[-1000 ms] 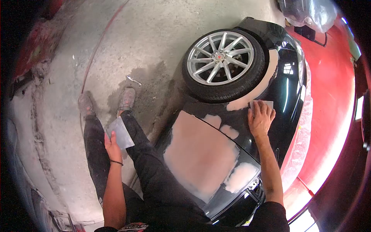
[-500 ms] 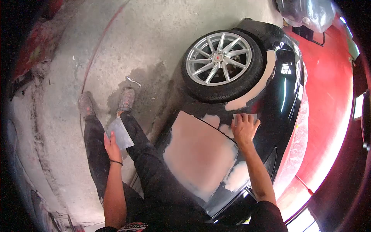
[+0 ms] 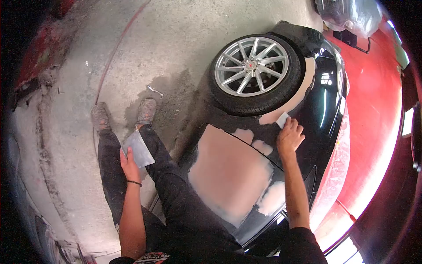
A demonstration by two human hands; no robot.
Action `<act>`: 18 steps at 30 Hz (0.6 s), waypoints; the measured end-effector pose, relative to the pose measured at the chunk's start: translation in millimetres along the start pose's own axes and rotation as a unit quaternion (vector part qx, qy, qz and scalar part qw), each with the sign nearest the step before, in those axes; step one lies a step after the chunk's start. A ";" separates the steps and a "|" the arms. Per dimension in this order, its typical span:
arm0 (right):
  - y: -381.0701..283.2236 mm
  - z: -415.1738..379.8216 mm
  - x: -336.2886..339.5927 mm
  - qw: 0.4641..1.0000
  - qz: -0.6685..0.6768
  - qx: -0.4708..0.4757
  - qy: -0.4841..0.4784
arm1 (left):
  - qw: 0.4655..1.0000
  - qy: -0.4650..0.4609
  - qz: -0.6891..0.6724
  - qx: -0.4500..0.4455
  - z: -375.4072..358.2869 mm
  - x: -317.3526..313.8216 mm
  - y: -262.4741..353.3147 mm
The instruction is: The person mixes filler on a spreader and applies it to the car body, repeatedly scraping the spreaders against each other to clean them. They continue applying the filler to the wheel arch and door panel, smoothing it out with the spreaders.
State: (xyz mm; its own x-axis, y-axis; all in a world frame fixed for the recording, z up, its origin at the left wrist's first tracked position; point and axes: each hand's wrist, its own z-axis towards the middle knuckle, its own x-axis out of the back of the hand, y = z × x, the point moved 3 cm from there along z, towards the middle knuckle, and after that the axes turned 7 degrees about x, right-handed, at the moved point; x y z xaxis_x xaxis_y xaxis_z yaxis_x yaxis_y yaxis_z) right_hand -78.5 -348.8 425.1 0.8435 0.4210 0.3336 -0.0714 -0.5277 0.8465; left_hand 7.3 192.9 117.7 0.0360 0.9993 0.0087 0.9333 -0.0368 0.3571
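Observation:
My left hand (image 3: 129, 165) holds a grey flat sheet (image 3: 140, 150) in front of my legs, thumb on top. Over the black car fender (image 3: 323, 101), my right hand (image 3: 290, 135) grips a small pale rectangular pad (image 3: 282, 120). That pad lies at the lower end of the beige filler strip (image 3: 303, 94) around the wheel arch. Left of my right forearm, a large beige filler patch (image 3: 231, 176) covers the door panel, with smaller patches (image 3: 262, 147) beside it.
A silver spoked wheel (image 3: 251, 66) with a black tire stands in the arch. A red hose (image 3: 115, 48) crosses the concrete floor (image 3: 176, 26). Clear plastic (image 3: 336, 163) hangs beyond the car, next to a red surface (image 3: 373, 110). My shoes (image 3: 146, 111) are on the floor.
My right hand has moved up and to the right, from near the small patches toward the wheel arch strip, and the pad now points up-left. My left hand keeps the sheet.

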 end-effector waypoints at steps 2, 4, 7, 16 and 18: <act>-25.6 -19.9 -3.0 1.000 -0.006 0.024 0.006 | 1.000 0.000 -0.005 0.004 -1.0 0.3 -0.9; -51.3 -37.8 -12.9 0.999 -0.012 0.045 -0.010 | 1.000 0.000 -0.015 0.007 0.4 -0.1 -4.4; -80.0 -59.4 -16.7 0.991 0.016 0.095 -0.088 | 1.000 -0.004 -0.007 -0.002 5.0 5.4 -2.9; -14.4 -21.1 16.6 0.998 0.027 0.043 0.042 | 0.999 0.001 -0.045 0.030 9.3 9.7 -7.2; -0.4 -5.4 14.7 0.999 0.043 0.004 0.025 | 0.999 -0.007 -0.038 0.020 8.0 7.7 -4.3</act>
State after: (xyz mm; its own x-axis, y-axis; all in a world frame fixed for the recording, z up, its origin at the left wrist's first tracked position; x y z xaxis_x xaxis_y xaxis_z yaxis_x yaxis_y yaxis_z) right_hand -68.9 -338.4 431.9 0.8072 0.4100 0.4246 -0.1377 -0.5687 0.8109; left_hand 6.4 200.7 108.8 -0.0316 0.9990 -0.0303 0.9469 0.0397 0.3192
